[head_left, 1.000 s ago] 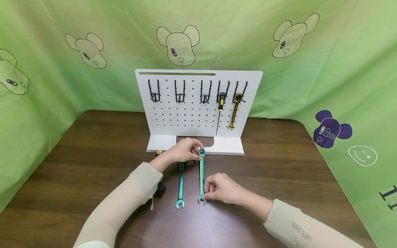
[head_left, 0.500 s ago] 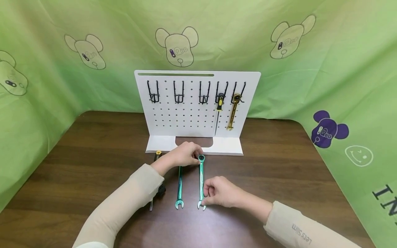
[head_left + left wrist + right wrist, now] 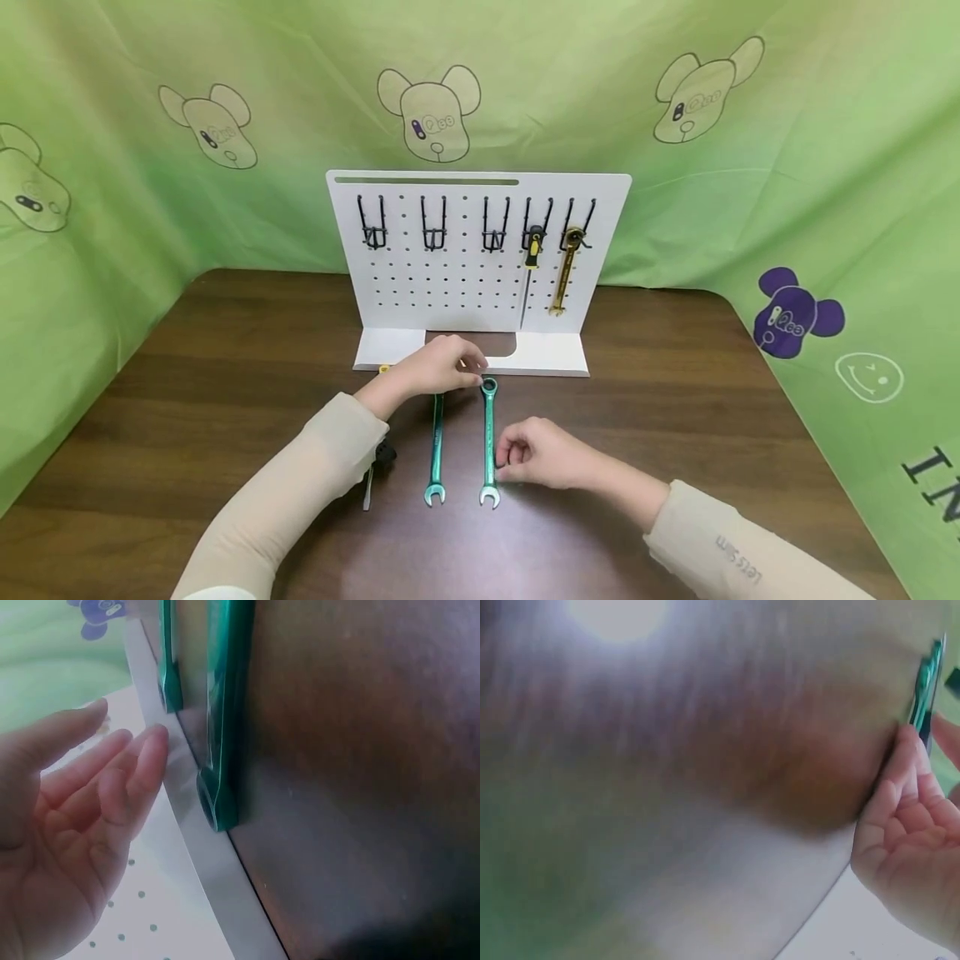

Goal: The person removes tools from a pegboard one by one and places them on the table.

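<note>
Two green ratchet wrenches lie side by side on the table, ring ends toward the board: the right wrench and the left wrench. My left hand hovers by the right wrench's ring end, fingers loosely bent and holding nothing; its forearm partly hides the left wrench's top. In the left wrist view, its fingers are apart from both wrenches. Beside the right wrench's lower shaft is my right hand, thumb and fingers parted, nothing held; whether it touches the shaft cannot be told.
A white pegboard with black hooks stands behind. On it hang a yellow-black screwdriver and a gold wrench. Another screwdriver lies mostly hidden under my left forearm. Green fabric surrounds the brown table.
The right wrench has moved slightly toward me and been laid down beside the left one. Both hands have let go of it, the right drawing slightly back to the right.
</note>
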A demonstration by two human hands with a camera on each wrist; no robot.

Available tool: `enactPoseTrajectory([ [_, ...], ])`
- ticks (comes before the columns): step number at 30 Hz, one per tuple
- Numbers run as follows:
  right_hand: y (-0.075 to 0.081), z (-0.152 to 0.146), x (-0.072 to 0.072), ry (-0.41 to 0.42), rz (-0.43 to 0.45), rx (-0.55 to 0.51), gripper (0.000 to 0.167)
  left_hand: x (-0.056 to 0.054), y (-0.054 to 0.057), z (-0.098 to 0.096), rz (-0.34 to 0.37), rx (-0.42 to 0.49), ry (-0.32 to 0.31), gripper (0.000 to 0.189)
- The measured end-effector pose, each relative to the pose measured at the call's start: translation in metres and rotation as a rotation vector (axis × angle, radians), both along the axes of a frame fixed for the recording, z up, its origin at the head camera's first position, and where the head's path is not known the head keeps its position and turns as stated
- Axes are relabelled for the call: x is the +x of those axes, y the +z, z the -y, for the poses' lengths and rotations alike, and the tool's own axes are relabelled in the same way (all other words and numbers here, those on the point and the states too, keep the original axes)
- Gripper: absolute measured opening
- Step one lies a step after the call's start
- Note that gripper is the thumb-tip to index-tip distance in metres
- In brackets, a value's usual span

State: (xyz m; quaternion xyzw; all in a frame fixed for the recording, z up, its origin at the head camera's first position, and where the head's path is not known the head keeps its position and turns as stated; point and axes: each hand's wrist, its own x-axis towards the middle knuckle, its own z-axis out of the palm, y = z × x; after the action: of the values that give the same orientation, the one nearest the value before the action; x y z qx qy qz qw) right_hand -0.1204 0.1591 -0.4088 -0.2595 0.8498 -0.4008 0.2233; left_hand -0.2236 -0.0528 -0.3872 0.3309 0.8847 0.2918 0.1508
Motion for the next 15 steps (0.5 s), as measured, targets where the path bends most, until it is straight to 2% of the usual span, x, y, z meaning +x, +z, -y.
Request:
enactPoseTrajectory([
  [4, 0.001, -0.010, -0.013, -0.019, 0.013, -0.027, 0.010, -0.009, 0.000, 0.004, 0.023, 0.064, -0.004, 0.027],
  [8, 0.004, -0.021, -0.028, -0.066, -0.019, -0.035, 0.007, -0.018, 0.004, 0.004, 0.037, 0.118, 0.009, 0.028],
  [12, 0.009, -0.027, -0.041, -0.138, -0.079, -0.022, 0.006, -0.024, 0.013, -0.001, 0.034, 0.135, 0.033, 0.030],
  [15, 0.016, -0.028, -0.051, -0.212, -0.108, -0.024, 0.007, -0.028, 0.023, -0.007, 0.006, 0.143, 0.048, 0.032],
])
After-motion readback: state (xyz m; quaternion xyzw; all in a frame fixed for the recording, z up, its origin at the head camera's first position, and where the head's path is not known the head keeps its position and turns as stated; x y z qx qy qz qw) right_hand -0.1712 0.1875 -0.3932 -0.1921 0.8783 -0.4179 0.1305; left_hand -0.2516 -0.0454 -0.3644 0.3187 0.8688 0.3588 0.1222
